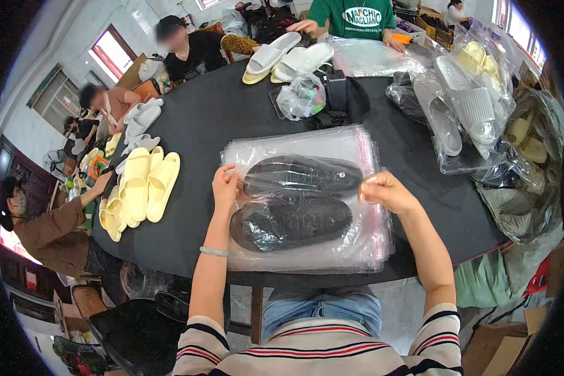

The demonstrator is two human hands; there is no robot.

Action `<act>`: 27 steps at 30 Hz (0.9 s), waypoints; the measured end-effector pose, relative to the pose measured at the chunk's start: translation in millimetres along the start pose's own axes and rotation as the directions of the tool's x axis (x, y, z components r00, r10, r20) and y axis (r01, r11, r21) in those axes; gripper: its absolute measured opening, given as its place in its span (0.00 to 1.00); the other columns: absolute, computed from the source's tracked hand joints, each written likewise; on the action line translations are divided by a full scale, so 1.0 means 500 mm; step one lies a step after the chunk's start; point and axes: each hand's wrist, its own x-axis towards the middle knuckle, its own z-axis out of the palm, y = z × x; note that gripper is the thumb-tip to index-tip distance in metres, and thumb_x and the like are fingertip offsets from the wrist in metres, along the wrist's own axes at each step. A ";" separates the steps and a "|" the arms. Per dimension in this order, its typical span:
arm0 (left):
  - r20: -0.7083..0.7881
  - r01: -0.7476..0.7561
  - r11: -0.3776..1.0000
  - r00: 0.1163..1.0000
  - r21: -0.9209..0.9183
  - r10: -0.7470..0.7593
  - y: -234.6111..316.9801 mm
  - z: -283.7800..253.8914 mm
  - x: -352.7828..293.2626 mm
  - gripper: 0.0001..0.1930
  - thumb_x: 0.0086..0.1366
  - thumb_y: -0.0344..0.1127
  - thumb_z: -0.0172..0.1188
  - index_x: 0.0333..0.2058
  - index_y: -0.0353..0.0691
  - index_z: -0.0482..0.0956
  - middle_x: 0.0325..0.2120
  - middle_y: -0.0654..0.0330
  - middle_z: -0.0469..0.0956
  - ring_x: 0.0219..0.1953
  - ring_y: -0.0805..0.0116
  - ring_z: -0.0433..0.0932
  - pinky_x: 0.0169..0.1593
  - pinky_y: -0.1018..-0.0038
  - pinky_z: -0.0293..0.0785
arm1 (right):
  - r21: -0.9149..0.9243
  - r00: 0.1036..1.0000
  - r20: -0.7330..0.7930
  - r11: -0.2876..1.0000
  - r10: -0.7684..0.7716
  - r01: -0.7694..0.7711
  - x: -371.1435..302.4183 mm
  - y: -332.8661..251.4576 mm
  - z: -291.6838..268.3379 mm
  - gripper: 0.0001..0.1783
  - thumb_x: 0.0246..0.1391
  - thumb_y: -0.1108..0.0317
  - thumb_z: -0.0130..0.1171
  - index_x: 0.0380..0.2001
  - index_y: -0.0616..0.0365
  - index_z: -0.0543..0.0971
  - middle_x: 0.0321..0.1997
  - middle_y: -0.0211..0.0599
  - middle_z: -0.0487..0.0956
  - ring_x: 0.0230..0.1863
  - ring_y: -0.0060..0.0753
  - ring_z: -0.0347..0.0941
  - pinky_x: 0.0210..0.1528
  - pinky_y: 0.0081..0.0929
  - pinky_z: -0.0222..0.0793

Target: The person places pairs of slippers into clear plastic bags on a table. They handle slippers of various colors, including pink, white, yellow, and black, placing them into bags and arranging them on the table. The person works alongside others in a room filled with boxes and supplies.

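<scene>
A pair of black slippers (pixel 297 224) lies side by side inside a transparent plastic bag (pixel 306 199), toes pointing sideways. Underneath is a stack of flat transparent bags (pixel 357 254) with pinkish strips along the right edge. At the bag's left edge, my left hand (pixel 225 188) has its fingers closed on the plastic, beside the upper slipper. My right hand (pixel 387 190) pinches the bag's right edge, near the end of that same slipper. The film is creased and shiny over both slippers.
On the black table (pixel 194 119), pale yellow slippers (pixel 145 183) stand at left. White slippers (pixel 304 61) and a small stuffed plastic bag (pixel 302 97) are at the far side. Bagged grey slippers (pixel 467 94) pile up at right. Co-workers sit around; one wears a green shirt (pixel 351 17).
</scene>
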 end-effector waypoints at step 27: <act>-0.042 -0.208 0.967 0.975 0.150 0.216 -0.045 0.015 -0.013 0.15 0.66 0.25 0.53 0.52 0.40 0.71 0.27 0.63 0.76 0.28 0.78 0.74 0.32 0.79 0.69 | -0.916 0.899 0.397 -0.030 -0.183 0.399 0.190 0.028 0.113 0.25 0.49 0.52 0.64 0.46 0.55 0.76 0.56 0.40 0.71 0.58 0.42 0.65 0.57 0.40 0.65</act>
